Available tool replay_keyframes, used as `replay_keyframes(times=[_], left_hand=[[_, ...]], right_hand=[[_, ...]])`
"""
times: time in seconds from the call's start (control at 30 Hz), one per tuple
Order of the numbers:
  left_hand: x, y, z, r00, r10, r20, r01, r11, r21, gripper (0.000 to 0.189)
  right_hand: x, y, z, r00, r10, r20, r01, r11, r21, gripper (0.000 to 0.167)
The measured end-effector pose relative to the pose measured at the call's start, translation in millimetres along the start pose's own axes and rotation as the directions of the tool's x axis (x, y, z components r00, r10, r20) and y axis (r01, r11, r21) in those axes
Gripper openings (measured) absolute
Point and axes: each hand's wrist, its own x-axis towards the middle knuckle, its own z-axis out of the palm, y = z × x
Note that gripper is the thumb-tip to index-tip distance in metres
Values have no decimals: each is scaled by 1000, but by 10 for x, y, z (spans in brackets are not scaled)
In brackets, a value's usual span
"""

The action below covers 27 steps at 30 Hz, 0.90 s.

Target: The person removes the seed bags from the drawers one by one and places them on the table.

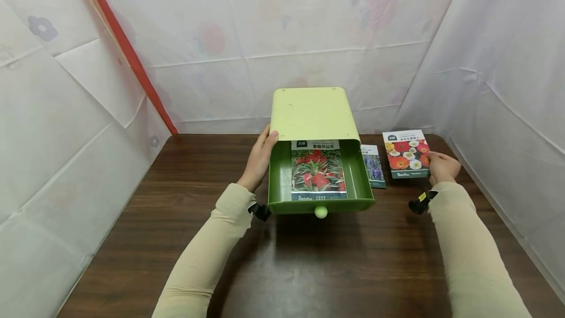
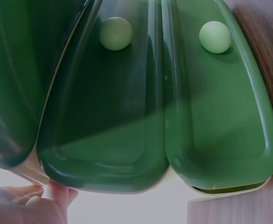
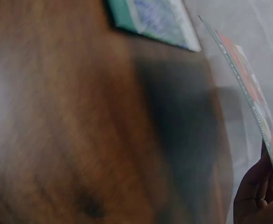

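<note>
A light green cabinet (image 1: pixel 313 112) with dark green drawers stands at the table's middle. Its top drawer (image 1: pixel 287 207) is pulled out, and a seed packet with red flowers (image 1: pixel 319 173) lies inside. My left hand (image 1: pixel 257 162) rests against the cabinet's left side, thumb by the upper front edge. In the left wrist view, two lower drawer fronts (image 2: pixel 113 107) are closed. Off to the right, my right hand (image 1: pixel 443 167) pinches the right edge of a poppy seed packet (image 1: pixel 406 150), tilted up above the table in the right wrist view.
A seed packet with purple flowers (image 1: pixel 374 166) lies on the table right of the cabinet, partly hidden by it. The dark wooden table (image 1: pixel 194 185) is bordered by white patterned sheeting (image 1: pixel 247 38) at the back and sides. A red strip (image 1: pixel 132 53) runs down the back left corner.
</note>
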Motion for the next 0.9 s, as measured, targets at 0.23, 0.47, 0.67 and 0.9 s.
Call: replay_keyframes(times=[0.23, 0.47, 0.67, 0.9], left_hand=[[10, 3, 0, 1000, 5, 1, -5, 1000, -2, 66], [15, 0, 1, 1000, 3, -6, -3, 1000, -6, 65], [16, -7, 4, 1000, 6, -8, -6, 1000, -13, 65], [17, -16, 8, 1000, 15, -8, -15, 1000, -19, 65]], right_hand=[[-14, 148, 7, 999, 29, -19, -32, 986, -165, 30], [-57, 218, 75, 999, -3, 33, 12, 966, -259, 41], [-91, 228, 148, 998, -48, 42, 59, 949, -310, 42], [-107, 254, 159, 975, -180, 134, 224, 799, -558, 45]])
